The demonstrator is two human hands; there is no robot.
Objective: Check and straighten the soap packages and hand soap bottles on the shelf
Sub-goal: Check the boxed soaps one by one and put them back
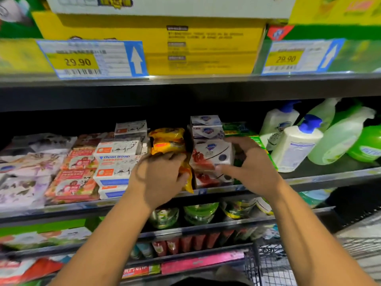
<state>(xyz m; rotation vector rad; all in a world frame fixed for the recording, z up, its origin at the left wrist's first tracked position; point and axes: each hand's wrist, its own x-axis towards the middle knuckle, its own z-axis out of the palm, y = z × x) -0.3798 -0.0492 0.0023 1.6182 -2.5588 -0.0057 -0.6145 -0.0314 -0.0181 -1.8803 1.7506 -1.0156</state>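
Work is on the soap-package part of the job, at the middle of the shelf (329, 178), close to its front edge. The left hand (158, 178) has its fingers curled onto the yellow soap packages (167, 141), thumb against the lowest one, which sags out over the front edge. The right hand (251, 168) is grasping a white soap package (212, 153), with the thumb laid along its front and the fingers wrapped over its right end. That package sits askew on top of others like it, just beside the yellow ones.

Toward the left end, the boxed soaps (117, 159) are stacked fairly squarely. Toward the right end stand the hand soap bottles (296, 145), several leaning against one another (none is being touched).

The next move probably calls for turning the white package square to the front edge and setting it flat on its stack. The drooping yellow one then needs pushing back from the edge. A gentle two-handed squeeze should do it, since the soft wrappers look likely to slide or buckle. The bottles appear to be left for afterwards.
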